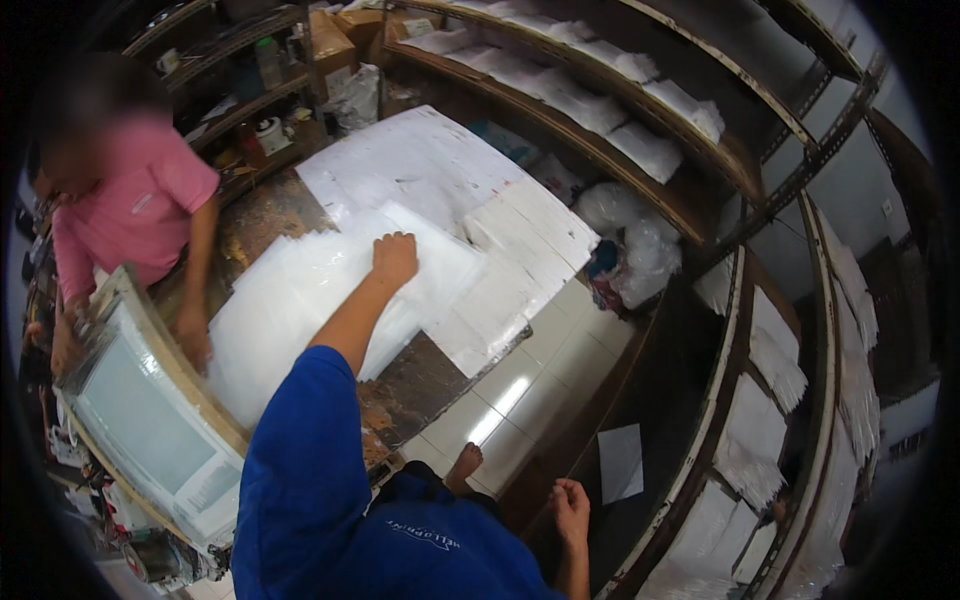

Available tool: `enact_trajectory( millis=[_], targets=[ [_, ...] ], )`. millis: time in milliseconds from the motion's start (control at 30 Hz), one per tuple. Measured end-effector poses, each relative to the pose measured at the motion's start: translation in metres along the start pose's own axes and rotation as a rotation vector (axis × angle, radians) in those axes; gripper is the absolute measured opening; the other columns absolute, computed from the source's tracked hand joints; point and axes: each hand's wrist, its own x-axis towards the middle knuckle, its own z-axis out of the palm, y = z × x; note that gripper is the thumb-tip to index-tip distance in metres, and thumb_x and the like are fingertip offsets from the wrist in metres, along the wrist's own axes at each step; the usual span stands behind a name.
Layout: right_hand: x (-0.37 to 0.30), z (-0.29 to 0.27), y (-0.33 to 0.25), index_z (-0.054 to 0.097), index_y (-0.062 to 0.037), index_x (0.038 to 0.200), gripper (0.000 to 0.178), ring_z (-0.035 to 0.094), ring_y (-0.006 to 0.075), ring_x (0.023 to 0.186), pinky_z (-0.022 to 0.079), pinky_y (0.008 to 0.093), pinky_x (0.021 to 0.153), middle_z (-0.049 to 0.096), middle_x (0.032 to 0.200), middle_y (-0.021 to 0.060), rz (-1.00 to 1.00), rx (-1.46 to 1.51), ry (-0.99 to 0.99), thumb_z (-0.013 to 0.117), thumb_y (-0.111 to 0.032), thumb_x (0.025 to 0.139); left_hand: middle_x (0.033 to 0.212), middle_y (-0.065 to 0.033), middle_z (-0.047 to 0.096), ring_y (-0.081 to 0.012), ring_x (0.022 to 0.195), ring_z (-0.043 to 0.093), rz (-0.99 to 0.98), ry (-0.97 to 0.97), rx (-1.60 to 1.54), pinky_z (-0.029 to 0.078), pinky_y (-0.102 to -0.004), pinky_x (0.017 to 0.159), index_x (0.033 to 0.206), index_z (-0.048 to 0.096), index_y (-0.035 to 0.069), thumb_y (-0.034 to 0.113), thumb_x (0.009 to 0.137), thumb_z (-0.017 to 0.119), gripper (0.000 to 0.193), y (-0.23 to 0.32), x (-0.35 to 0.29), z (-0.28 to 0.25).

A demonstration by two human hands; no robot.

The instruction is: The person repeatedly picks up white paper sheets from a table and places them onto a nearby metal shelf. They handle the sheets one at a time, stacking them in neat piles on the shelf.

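My left hand (395,258) reaches across the work table and rests on a spread pile of thin, whitish plastic sheets (285,300). Its fingers are curled down onto the upper sheets near their far edge; the fingertips are partly hidden. My right hand (571,512) hangs low beside my body with its fingers curled in, and nothing shows in it. A single pale sheet (621,463) lies on the dark shelf surface just to the right of that hand. Under the plastic pile lies a large white board (430,165), its surface stained and scuffed.
At the left, a person in a pink shirt (150,200) has both hands by a framed screen (160,420). Racks with stacked plastic sheets (570,95) stand at the far side and right (745,440). Clear bundled bags (645,250) sit beyond the table corner. Tiled floor (520,380) shows between.
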Motion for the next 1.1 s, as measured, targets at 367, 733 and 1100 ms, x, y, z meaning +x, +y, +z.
enact_trajectory(
  millis=[367, 733, 1100],
  targets=[
    [-0.024, -0.020, 0.051, 0.057, -0.0029, 0.103, 0.014, 0.054, 0.0082, 0.066, 0.044, 0.0218, 0.059, 0.058, 0.079, 0.0010, 0.078, 0.106, 0.181, 0.058, -0.013, 0.093, 0.095, -0.0146, 0.067, -0.0313, 0.093, 0.066, -0.001, -0.074, 0.017, 0.051, -0.0426, 0.082, 0.105, 0.061, 0.004, 0.022, 0.086, 0.055, 0.028, 0.012, 0.040, 0.011],
    [-0.038, -0.007, 0.081, 0.059, -0.0014, 0.105, 0.018, 0.057, 0.0092, 0.079, 0.048, 0.0236, 0.070, 0.061, 0.089, 0.0023, 0.024, 0.012, 0.111, 0.059, -0.015, 0.093, 0.096, -0.0229, 0.066, -0.0360, 0.091, 0.066, -0.021, -0.082, -0.103, 0.054, -0.0432, 0.080, 0.099, 0.063, 0.000, 0.015, 0.085, 0.055, 0.022, 0.009, 0.039, 0.012],
    [-0.010, 0.029, 0.045, 0.056, -0.0006, 0.109, 0.021, 0.056, 0.0096, 0.068, 0.047, 0.0251, 0.061, 0.059, 0.081, 0.0033, -0.132, -0.006, -0.037, 0.057, -0.016, 0.094, 0.083, -0.0225, 0.061, -0.0405, 0.080, 0.059, 0.412, 0.091, -0.732, 0.047, -0.0458, 0.072, 0.085, 0.056, -0.001, 0.004, 0.078, 0.058, 0.009, 0.072, -0.064, -0.044]
  ],
)
